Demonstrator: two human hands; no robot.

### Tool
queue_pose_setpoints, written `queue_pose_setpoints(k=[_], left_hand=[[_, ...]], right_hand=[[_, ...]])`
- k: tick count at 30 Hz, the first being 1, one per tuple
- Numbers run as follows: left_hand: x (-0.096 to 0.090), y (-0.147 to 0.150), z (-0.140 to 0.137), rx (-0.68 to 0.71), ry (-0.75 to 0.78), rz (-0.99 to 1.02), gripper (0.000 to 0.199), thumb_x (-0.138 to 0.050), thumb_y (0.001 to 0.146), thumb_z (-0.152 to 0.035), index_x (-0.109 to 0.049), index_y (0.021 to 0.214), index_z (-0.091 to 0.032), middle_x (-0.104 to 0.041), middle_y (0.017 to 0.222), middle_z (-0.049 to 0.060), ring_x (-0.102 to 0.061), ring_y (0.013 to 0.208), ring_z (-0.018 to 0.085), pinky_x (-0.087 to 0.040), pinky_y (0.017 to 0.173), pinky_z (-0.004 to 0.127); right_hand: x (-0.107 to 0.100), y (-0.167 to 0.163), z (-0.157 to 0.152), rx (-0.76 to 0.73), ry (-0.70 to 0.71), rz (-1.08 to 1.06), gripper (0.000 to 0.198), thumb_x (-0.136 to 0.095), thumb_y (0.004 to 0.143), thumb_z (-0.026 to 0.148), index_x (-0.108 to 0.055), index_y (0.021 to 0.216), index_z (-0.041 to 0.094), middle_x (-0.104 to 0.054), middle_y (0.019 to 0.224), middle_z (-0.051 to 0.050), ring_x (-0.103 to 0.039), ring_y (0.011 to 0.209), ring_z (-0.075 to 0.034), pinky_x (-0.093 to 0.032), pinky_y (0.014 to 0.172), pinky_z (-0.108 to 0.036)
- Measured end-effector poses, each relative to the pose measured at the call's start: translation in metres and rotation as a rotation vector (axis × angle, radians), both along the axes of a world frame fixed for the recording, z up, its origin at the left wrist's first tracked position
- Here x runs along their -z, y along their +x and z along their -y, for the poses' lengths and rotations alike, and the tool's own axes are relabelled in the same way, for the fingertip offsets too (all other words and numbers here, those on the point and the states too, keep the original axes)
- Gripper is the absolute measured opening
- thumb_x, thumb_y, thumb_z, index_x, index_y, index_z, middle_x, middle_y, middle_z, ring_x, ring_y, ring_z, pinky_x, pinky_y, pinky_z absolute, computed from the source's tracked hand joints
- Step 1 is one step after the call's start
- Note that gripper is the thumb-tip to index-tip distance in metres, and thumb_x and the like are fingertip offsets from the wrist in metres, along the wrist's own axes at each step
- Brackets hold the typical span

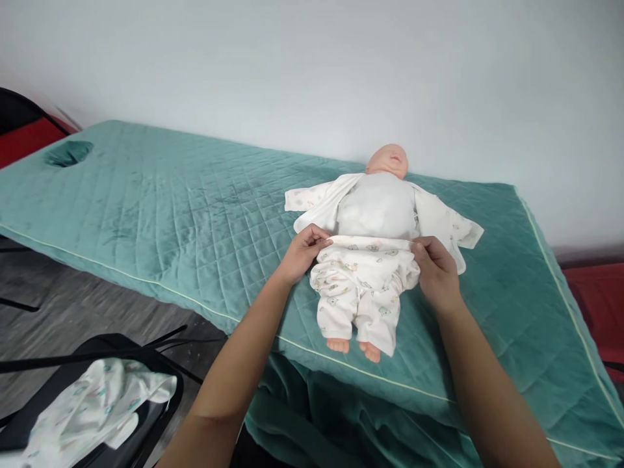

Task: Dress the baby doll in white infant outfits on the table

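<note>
A baby doll lies on its back on a green quilted bed, its head toward the wall. White printed baby pants cover its legs, and its bare feet stick out of the cuffs. My left hand pinches the waistband at the left corner. At the opposite corner my right hand grips the same waistband, so the edge is stretched flat across the doll's lower belly. A white baby jacket is on the doll's arms, spread open at the front and baring the pale cloth torso.
The green bed cover stretches far to the left, with a face hole near that end. Printed baby clothing lies on a black chair at lower left. A plain wall runs behind the bed.
</note>
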State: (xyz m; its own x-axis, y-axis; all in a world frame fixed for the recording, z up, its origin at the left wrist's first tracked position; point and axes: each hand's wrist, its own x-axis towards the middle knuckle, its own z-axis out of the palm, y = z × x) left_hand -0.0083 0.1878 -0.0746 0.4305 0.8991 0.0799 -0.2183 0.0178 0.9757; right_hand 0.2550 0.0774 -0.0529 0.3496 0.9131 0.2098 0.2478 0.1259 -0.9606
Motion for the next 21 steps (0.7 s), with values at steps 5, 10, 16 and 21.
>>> queue_pose_setpoints(k=[5, 10, 16, 21], left_hand=[[0.001, 0.004, -0.002, -0.026, -0.038, -0.015, 0.024, -0.075, 0.081, -0.036, -0.059, 0.086, -0.018, -0.064, 0.079, -0.002, -0.056, 0.070, 0.011, -0.041, 0.064, 0.022], [-0.003, 0.009, -0.002, 0.009, 0.046, -0.228, 0.025, -0.069, 0.084, -0.041, -0.059, 0.084, -0.018, -0.059, 0.078, -0.002, -0.051, 0.071, 0.011, -0.039, 0.066, 0.023], [-0.004, 0.012, -0.002, -0.019, 0.123, -0.391, 0.017, -0.062, 0.087, -0.035, -0.055, 0.083, -0.019, -0.057, 0.077, -0.002, -0.049, 0.073, 0.012, -0.039, 0.068, 0.025], [-0.007, 0.010, 0.002, -0.017, 0.087, -0.324, 0.022, -0.064, 0.086, -0.041, -0.058, 0.086, -0.019, -0.059, 0.080, -0.001, -0.050, 0.074, 0.012, -0.040, 0.068, 0.025]], right_hand=[[-0.011, 0.002, -0.009, 0.005, -0.043, 0.304, 0.024, -0.058, 0.094, 0.046, -0.063, 0.087, 0.023, -0.057, 0.071, 0.002, -0.051, 0.067, -0.015, -0.038, 0.062, -0.028], [-0.047, 0.010, -0.028, -0.083, -0.074, 0.734, 0.021, -0.055, 0.093, 0.041, -0.066, 0.089, 0.024, -0.065, 0.073, -0.001, -0.058, 0.068, -0.019, -0.038, 0.064, -0.030], [-0.046, 0.003, -0.052, -0.014, -0.050, 0.860, 0.023, -0.053, 0.093, 0.040, -0.069, 0.093, 0.024, -0.072, 0.079, -0.003, -0.065, 0.075, -0.023, -0.040, 0.066, -0.032], [-0.018, -0.010, -0.049, 0.074, 0.093, 0.757, 0.026, -0.052, 0.095, 0.041, -0.071, 0.093, 0.023, -0.075, 0.090, -0.004, -0.068, 0.080, -0.022, -0.046, 0.073, -0.032]])
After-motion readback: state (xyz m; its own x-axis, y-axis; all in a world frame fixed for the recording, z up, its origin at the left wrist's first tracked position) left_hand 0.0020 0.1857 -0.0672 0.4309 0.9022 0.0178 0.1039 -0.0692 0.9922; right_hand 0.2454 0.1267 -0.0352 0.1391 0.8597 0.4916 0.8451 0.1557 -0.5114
